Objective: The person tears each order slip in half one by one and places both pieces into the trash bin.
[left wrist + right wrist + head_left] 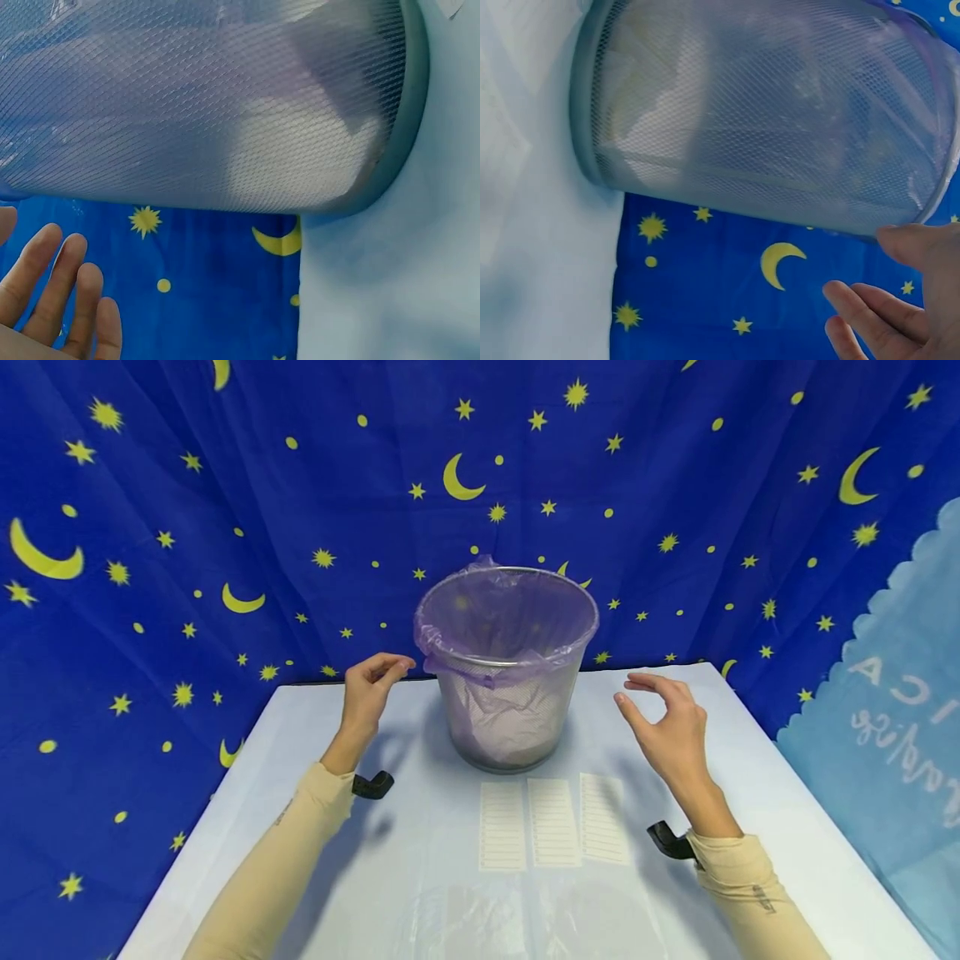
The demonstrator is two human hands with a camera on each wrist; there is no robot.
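A round metal mesh wastebasket (558, 702) stands upright at the back of the table, lined with a thin purple plastic bag (487, 675). The bag's edge folds over the rim at the left and front, while bare metal rim shows at the right. My left hand (369, 689) hovers just left of the basket, thumb and index fingertips close together near the bag's edge; its other fingers extend loosely in the left wrist view. To the basket's right, my right hand (670, 722) is raised with thumb and fingers spread apart. Nothing shows in either hand.
Three white lined paper strips (502, 827) lie side by side in front of the basket. The white table (315, 877) has a shiny clear sheet near its front. A blue star-and-moon curtain (337, 485) hangs directly behind, and a light-blue panel (900, 710) is at right.
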